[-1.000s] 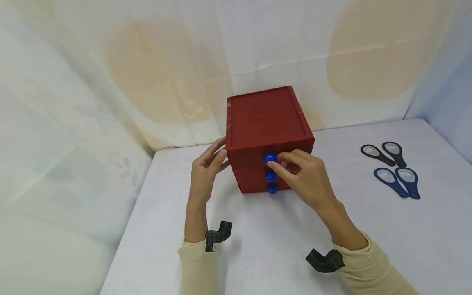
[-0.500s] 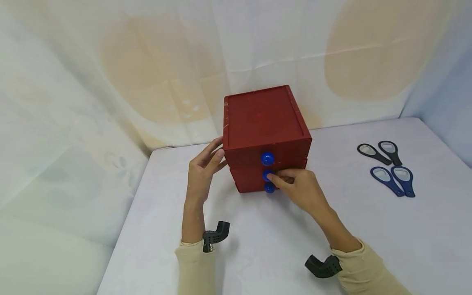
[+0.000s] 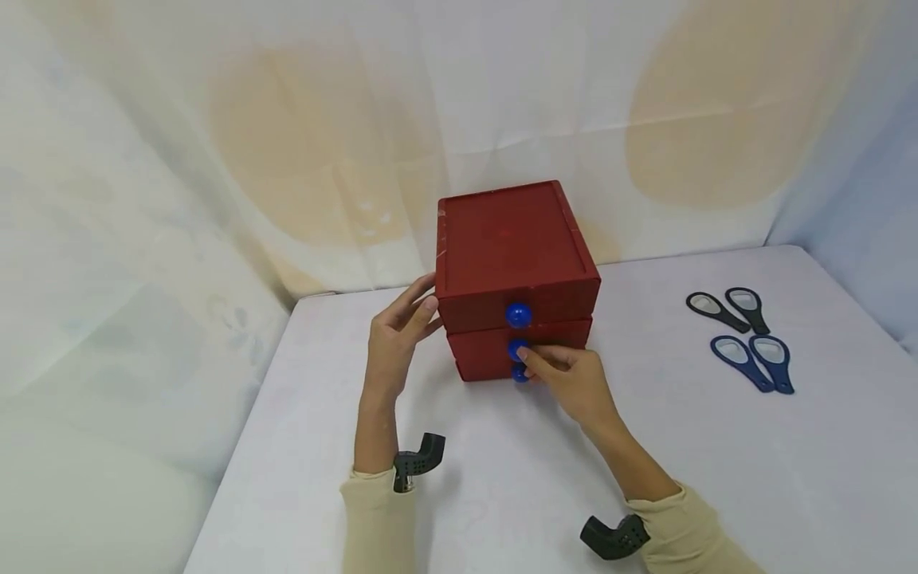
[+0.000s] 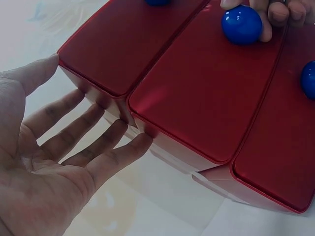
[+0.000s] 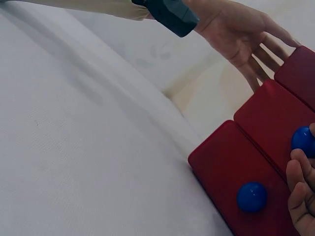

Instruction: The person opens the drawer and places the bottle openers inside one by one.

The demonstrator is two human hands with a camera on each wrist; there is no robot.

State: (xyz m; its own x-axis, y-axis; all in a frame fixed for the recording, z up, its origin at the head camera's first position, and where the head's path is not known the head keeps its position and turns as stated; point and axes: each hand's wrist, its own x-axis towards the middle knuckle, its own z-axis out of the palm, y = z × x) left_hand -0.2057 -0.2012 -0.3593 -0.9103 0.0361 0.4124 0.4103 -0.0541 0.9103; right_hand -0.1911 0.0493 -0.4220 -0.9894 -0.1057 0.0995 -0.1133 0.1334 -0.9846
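A red three-drawer box stands at the back of the table, with a blue knob on each drawer front. My right hand pinches the middle knob between thumb and fingers. The top knob is free, and the bottom knob sits just below the hand. My left hand is at the box's left side; in the left wrist view its straight fingertips touch the side wall and the thumb lies at the top drawer's front edge. The drawer fronts stand nearly flush.
Two black ring-headed tools that look like bottle openers lie on the white table at the right. Two dark blue ones lie nearer. A patterned cloth hangs behind the box.
My right hand has let go of the top knob, moved down and taken hold of the middle knob. The left hand has stayed at the box's side.
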